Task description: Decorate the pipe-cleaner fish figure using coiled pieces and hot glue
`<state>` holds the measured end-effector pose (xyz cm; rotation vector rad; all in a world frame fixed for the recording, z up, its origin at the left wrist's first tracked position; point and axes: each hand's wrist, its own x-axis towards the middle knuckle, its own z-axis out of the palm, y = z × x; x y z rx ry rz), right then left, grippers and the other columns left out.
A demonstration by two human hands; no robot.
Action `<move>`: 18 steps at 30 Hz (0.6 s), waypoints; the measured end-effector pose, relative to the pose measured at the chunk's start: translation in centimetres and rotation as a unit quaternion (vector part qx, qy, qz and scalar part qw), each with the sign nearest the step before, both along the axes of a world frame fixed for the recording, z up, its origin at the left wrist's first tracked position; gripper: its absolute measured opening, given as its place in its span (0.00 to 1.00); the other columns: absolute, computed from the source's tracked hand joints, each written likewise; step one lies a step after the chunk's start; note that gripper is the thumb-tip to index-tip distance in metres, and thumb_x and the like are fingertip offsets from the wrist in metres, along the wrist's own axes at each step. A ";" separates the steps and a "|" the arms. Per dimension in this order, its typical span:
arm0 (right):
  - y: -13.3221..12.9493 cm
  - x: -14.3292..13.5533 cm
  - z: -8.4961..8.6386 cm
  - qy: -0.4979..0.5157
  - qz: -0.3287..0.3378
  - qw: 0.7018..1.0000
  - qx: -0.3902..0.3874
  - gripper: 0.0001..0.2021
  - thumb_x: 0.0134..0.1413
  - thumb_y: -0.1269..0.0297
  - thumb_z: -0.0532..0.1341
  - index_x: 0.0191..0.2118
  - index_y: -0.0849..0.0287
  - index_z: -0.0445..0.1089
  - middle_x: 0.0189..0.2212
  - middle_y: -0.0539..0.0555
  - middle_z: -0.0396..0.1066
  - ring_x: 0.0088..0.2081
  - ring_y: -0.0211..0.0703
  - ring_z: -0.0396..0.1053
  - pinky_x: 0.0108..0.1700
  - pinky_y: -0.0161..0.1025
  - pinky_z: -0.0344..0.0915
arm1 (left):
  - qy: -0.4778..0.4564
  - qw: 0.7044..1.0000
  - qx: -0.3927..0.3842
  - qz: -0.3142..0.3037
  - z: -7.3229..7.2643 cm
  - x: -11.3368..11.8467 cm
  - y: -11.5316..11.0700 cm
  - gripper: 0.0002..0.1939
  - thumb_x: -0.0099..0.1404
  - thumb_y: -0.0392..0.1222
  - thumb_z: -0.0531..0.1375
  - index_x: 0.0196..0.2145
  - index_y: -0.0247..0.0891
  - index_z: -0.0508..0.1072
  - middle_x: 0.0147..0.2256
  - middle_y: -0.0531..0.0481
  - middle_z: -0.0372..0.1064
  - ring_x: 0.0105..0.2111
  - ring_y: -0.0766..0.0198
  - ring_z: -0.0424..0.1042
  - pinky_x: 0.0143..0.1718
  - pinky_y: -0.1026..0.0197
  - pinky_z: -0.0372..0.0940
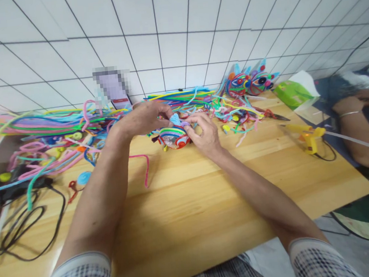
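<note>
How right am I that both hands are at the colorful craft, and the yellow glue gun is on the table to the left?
One slip: the yellow glue gun is to the right, as the head view shows. The left hand and right hand are at the colorful craft.

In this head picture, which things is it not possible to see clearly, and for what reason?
All in the head view:
Striped ball: far side hidden by its near side; right edge partly by the right hand.
Left hand: some fingers hidden behind its own back, so its grip is unclear.
Phone: most of the screen pixelated.
Co-worker's hand: fingers blurred.
</note>
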<state>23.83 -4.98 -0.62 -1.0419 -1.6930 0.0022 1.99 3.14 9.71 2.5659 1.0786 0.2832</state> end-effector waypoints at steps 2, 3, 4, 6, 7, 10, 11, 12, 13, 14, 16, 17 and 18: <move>0.0 0.0 0.0 0.008 0.002 1.000 -0.002 0.03 0.70 0.61 0.65 0.42 0.51 0.75 0.44 0.56 0.80 0.51 0.51 0.78 0.57 0.51 0.74 | 0.000 1.000 0.002 0.004 -0.1 0.0 0.0 0.12 0.63 0.49 0.63 0.38 0.41 0.82 0.32 0.54 0.77 0.35 0.61 0.74 0.37 0.62 0.59; 0.0 -0.1 0.0 0.010 0.002 1.000 -0.006 0.03 0.69 0.61 0.65 0.42 0.51 0.75 0.44 0.56 0.80 0.51 0.51 0.78 0.57 0.51 0.74 | -0.001 1.000 0.002 0.004 -0.1 0.0 0.0 0.12 0.62 0.49 0.63 0.38 0.41 0.82 0.32 0.54 0.77 0.34 0.61 0.74 0.37 0.62 0.59; -0.1 -0.1 0.0 0.013 0.000 1.000 -0.012 0.03 0.69 0.61 0.65 0.42 0.51 0.75 0.44 0.56 0.80 0.51 0.51 0.78 0.57 0.51 0.74 | -0.001 1.000 0.002 0.003 0.0 0.0 0.0 0.12 0.62 0.50 0.63 0.38 0.41 0.82 0.31 0.54 0.77 0.34 0.62 0.74 0.37 0.62 0.58; -0.1 -0.1 0.0 0.019 -0.002 0.999 -0.031 0.03 0.68 0.60 0.66 0.44 0.51 0.75 0.45 0.55 0.80 0.50 0.51 0.77 0.57 0.51 0.73 | -0.003 1.000 0.001 0.002 0.0 0.0 0.0 0.12 0.62 0.50 0.63 0.38 0.41 0.82 0.31 0.55 0.77 0.34 0.62 0.73 0.36 0.63 0.58; -0.1 -0.1 0.0 0.024 -0.002 0.999 -0.040 0.05 0.67 0.60 0.66 0.46 0.51 0.75 0.45 0.55 0.80 0.50 0.51 0.77 0.57 0.51 0.73 | -0.004 1.000 0.001 0.002 0.0 0.0 0.0 0.12 0.62 0.50 0.63 0.38 0.41 0.82 0.30 0.55 0.76 0.33 0.62 0.73 0.36 0.62 0.57; 0.0 -0.1 0.0 0.036 0.006 0.998 -0.053 0.06 0.67 0.60 0.67 0.46 0.52 0.75 0.45 0.55 0.80 0.48 0.51 0.77 0.56 0.51 0.73 | -0.002 1.000 0.004 0.002 0.1 0.0 0.0 0.12 0.62 0.50 0.63 0.38 0.41 0.82 0.30 0.55 0.76 0.33 0.61 0.73 0.35 0.62 0.57; 0.0 -0.1 0.1 0.038 0.010 0.998 -0.055 0.05 0.67 0.60 0.66 0.45 0.52 0.75 0.45 0.55 0.80 0.48 0.51 0.77 0.56 0.51 0.73 | 0.000 1.000 0.005 0.002 0.0 0.0 0.0 0.12 0.63 0.50 0.63 0.38 0.42 0.82 0.30 0.55 0.76 0.34 0.61 0.73 0.36 0.62 0.57; 0.0 -0.1 0.1 0.040 0.013 0.998 -0.056 0.03 0.67 0.61 0.66 0.43 0.52 0.75 0.44 0.55 0.80 0.49 0.51 0.77 0.57 0.51 0.73 | 0.002 1.000 0.006 0.003 0.0 0.0 0.0 0.12 0.63 0.50 0.63 0.38 0.42 0.82 0.30 0.55 0.76 0.34 0.61 0.73 0.36 0.62 0.57; 0.0 -0.1 0.2 0.042 0.015 0.997 -0.057 0.03 0.67 0.61 0.66 0.42 0.52 0.74 0.43 0.55 0.80 0.49 0.51 0.77 0.57 0.52 0.72 | 0.003 1.000 0.008 0.004 -0.1 0.0 0.1 0.12 0.63 0.51 0.63 0.38 0.42 0.82 0.30 0.55 0.76 0.35 0.60 0.74 0.37 0.62 0.58; -0.1 -0.1 0.2 0.045 0.016 0.997 -0.058 0.03 0.67 0.61 0.66 0.40 0.52 0.74 0.43 0.54 0.80 0.49 0.51 0.77 0.58 0.52 0.72 | 0.005 1.000 0.010 0.005 -0.2 0.0 0.1 0.12 0.63 0.51 0.63 0.38 0.42 0.82 0.30 0.55 0.77 0.35 0.60 0.74 0.37 0.62 0.58; -0.1 -0.1 0.3 0.049 0.017 0.997 -0.059 0.04 0.67 0.61 0.66 0.39 0.52 0.73 0.42 0.54 0.80 0.48 0.50 0.77 0.57 0.52 0.72 | 0.006 1.000 0.013 0.007 -0.3 0.0 0.1 0.12 0.63 0.51 0.63 0.39 0.43 0.82 0.31 0.55 0.77 0.36 0.60 0.74 0.37 0.63 0.58; -0.1 -0.2 0.3 0.051 0.017 0.997 -0.059 0.04 0.67 0.61 0.66 0.39 0.52 0.73 0.41 0.54 0.80 0.48 0.50 0.77 0.56 0.51 0.72 | 0.008 1.000 0.011 0.007 -0.3 0.1 0.1 0.12 0.63 0.50 0.63 0.39 0.43 0.82 0.32 0.55 0.78 0.36 0.60 0.74 0.37 0.63 0.58; -0.2 -0.2 0.3 0.053 0.016 0.997 -0.060 0.04 0.67 0.61 0.66 0.38 0.52 0.73 0.41 0.54 0.80 0.47 0.50 0.76 0.56 0.51 0.72 | 0.009 1.000 0.009 0.007 -0.3 0.1 0.1 0.12 0.63 0.50 0.63 0.39 0.43 0.82 0.32 0.55 0.78 0.35 0.60 0.74 0.37 0.63 0.58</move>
